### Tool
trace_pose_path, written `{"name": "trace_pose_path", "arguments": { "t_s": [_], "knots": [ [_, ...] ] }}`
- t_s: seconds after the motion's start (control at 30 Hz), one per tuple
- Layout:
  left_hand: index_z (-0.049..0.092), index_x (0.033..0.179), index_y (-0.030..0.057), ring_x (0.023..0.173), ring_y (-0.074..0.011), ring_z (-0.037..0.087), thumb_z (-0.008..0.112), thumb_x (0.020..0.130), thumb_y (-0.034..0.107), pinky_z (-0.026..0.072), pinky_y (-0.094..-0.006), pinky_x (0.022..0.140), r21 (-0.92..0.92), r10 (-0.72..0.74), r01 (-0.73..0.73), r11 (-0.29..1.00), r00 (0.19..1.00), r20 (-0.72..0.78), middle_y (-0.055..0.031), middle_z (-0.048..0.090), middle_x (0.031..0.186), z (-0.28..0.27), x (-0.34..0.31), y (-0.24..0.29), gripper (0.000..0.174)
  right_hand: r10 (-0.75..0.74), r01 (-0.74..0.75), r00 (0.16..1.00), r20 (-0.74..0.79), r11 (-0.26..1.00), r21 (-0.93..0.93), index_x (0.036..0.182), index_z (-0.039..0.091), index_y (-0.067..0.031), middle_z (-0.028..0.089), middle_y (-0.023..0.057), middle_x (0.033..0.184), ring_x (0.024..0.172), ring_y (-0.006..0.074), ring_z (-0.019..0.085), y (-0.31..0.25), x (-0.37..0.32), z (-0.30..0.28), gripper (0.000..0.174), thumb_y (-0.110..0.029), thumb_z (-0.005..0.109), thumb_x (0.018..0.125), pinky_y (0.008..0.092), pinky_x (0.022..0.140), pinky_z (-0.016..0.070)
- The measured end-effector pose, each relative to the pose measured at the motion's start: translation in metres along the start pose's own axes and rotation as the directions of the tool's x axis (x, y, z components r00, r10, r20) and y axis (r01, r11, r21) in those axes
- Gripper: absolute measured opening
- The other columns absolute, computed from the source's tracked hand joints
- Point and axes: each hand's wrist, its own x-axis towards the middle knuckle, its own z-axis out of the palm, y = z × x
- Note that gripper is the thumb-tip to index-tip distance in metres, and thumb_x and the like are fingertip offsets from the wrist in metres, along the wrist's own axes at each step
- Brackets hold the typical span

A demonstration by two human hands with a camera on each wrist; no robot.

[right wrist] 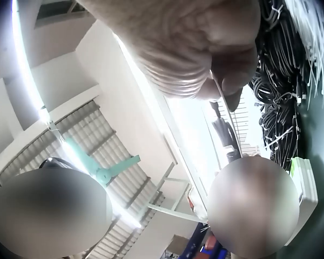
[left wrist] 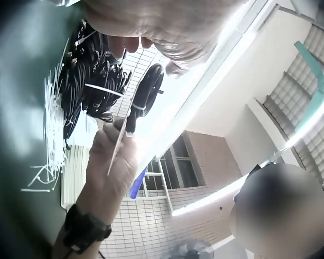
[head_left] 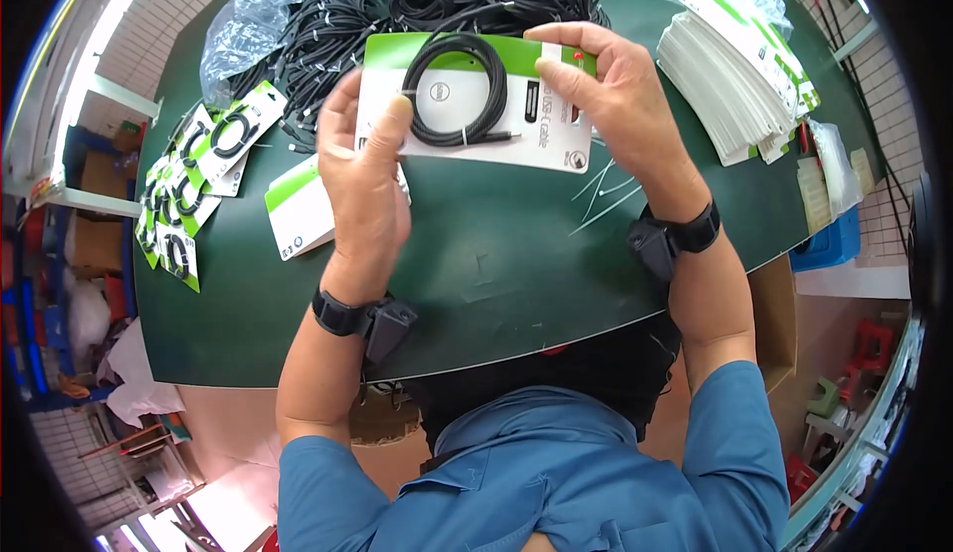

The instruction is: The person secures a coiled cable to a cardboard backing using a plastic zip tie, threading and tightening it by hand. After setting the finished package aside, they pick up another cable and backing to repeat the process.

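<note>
A green-and-white card printed "USB-C Cable" (head_left: 551,140) is held up over the table, its front facing the head camera. A coiled black cable (head_left: 496,85) lies against the card's face, bound with a pale tie near the bottom. My left hand (head_left: 369,170) pinches the card's left end, thumb in front and fingers behind. At the other end my right hand (head_left: 625,100) grips the upper right corner, its thumb over the green band. From the left wrist the card (left wrist: 120,145) shows edge-on, with the coil (left wrist: 147,91) standing out from it.
Bundled black cables (head_left: 338,66) and clear plastic bags (head_left: 243,41) cover the far side of the green table (head_left: 486,274). Carded cables (head_left: 184,200) pile up at left, beside a short card stack (head_left: 303,219). White ties (head_left: 604,205) and a tall card stack (head_left: 720,85) lie at right.
</note>
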Motion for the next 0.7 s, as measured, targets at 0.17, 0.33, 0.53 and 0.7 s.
{"name": "trace_pose_path", "arguments": {
  "t_s": [0.17, 0.33, 0.53, 0.7],
  "knots": [
    [0.052, 0.140, -0.0041, 0.111, -0.0160, 0.063, 0.080, 0.093, 0.011, 0.0512, -0.0284, 0.101, 0.205, 0.219, -0.224, 0.953, 0.975, 0.047, -0.0125, 0.063, 0.126, -0.007, 0.012, 0.014, 0.057, 0.182, -0.207, 0.972, 0.146, 0.963, 0.176, 0.129, 0.065, 0.0056, 0.075, 0.0087, 0.098, 0.075, 0.0085, 0.073, 0.011, 0.004, -0.007, 0.035, -0.009, 0.070, 0.097, 0.0215, 0.065, 0.0596],
    [0.055, 0.138, -0.0055, 0.109, -0.0161, 0.064, 0.081, 0.094, 0.013, 0.0517, -0.0295, 0.102, 0.300, 0.183, -0.201, 0.933, 0.979, 0.085, -0.0133, 0.064, 0.125, -0.013, 0.017, 0.014, 0.054, 0.192, -0.248, 0.951, 0.243, 0.942, 0.226, 0.127, 0.064, 0.0077, 0.076, 0.0130, 0.099, 0.077, 0.0117, 0.076, 0.020, 0.007, -0.009, 0.035, -0.010, 0.070, 0.097, 0.0231, 0.067, 0.0631],
    [0.068, 0.123, -0.0038, 0.101, -0.0145, 0.066, 0.082, 0.093, 0.020, 0.0526, -0.0283, 0.095, 0.504, 0.097, -0.153, 0.850, 0.986, 0.135, -0.0100, 0.071, 0.112, -0.013, 0.017, 0.019, 0.041, 0.206, -0.260, 0.944, 0.257, 0.946, 0.194, 0.126, 0.065, 0.0076, 0.076, 0.0143, 0.099, 0.076, 0.0126, 0.076, 0.017, 0.006, -0.007, 0.034, -0.010, 0.071, 0.097, 0.0230, 0.066, 0.0635],
    [0.075, 0.111, -0.0018, 0.094, -0.0136, 0.068, 0.083, 0.090, 0.028, 0.0529, -0.0272, 0.088, 0.743, 0.001, -0.186, 0.643, 0.970, 0.242, -0.0081, 0.075, 0.101, -0.010, 0.011, 0.026, 0.037, 0.274, -0.336, 0.922, 0.273, 0.918, 0.212, 0.125, 0.066, 0.0074, 0.076, 0.0145, 0.099, 0.075, 0.0128, 0.076, 0.012, 0.004, -0.004, 0.034, -0.011, 0.072, 0.096, 0.0231, 0.066, 0.0637]
  ]
}}
